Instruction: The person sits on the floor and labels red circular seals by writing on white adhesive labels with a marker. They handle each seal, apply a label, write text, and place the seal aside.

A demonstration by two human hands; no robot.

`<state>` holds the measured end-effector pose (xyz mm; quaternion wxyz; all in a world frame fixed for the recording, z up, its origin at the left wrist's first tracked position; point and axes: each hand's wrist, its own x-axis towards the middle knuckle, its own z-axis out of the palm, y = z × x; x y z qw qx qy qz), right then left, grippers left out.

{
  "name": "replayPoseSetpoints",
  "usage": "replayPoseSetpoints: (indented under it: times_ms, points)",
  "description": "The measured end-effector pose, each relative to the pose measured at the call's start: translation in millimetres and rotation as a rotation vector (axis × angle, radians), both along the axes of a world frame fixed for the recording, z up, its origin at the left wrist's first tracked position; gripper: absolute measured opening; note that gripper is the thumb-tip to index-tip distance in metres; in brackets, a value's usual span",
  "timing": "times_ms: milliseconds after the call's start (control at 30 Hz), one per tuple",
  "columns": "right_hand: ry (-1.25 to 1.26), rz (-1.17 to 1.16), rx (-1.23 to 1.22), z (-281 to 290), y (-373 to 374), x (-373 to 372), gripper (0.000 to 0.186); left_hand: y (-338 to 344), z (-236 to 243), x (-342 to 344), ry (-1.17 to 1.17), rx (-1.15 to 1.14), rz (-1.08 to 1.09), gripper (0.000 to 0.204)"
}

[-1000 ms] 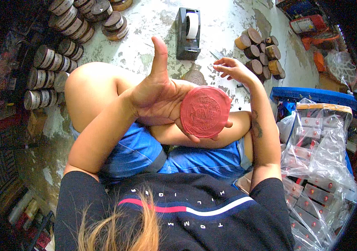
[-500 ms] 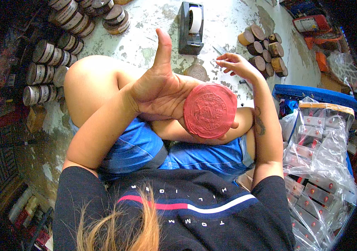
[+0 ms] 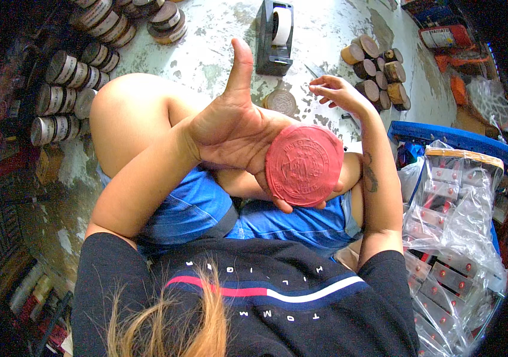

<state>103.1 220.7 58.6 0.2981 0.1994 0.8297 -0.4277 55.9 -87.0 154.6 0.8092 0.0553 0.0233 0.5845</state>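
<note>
On my left hand [image 3: 227, 131], palm up with the thumb raised and apart, rests a red, roughly round disc [image 3: 304, 163] with a raised circular emblem, held on the fingers. My right hand [image 3: 340, 95] hangs in the air with loosely bent, separated fingers, nothing visible in them. A thin pointed metal item [image 3: 311, 71] lies on the floor just past its fingertips. Beyond my left hand, a pale round block [image 3: 280, 102] with a carved face sits on the worn whitish floor [image 3: 212, 65]. A small dark item partly shows below my right hand.
A black tape dispenser [image 3: 269, 56] stands ahead. Stacks of labelled round blocks [image 3: 66, 98] line the left; a cluster of wooden cylinders [image 3: 370, 71] sits right. A blue-rimmed container [image 3: 450, 134] and clear plastic bags of small parts [image 3: 450, 232] crowd my right side. My crossed legs lie beneath my hands.
My left hand and the red disc have moved to the right, the disc ending slightly lower. My right hand is slightly higher in view, as are the floor items, with its fingers still apart.
</note>
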Motion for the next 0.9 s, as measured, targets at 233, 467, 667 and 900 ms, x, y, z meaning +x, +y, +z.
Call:
replayPoseSetpoints:
  times_ms: [233,467,667,900]
  points:
    - [-0.009,0.004,0.008,0.7,-2.4,-1.1,0.048,2.0,-3.8,2.0,-0.055,0.027,-0.021,0.148]
    - [-0.031,-0.024,-0.053,-12.0,7.8,-0.5,0.048,4.5,-4.8,8.0,0.116,0.079,-0.019,0.155]
    - [0.357,-0.181,0.236,-1.4,54.6,12.0,0.020,-28.8,8.0,-5.8,0.209,0.060,0.319,0.140]
    - [0.730,-0.590,0.385,59.7,144.4,101.5,0.031,-175.2,24.5,-30.8,1.119,-0.798,1.025,0.123]
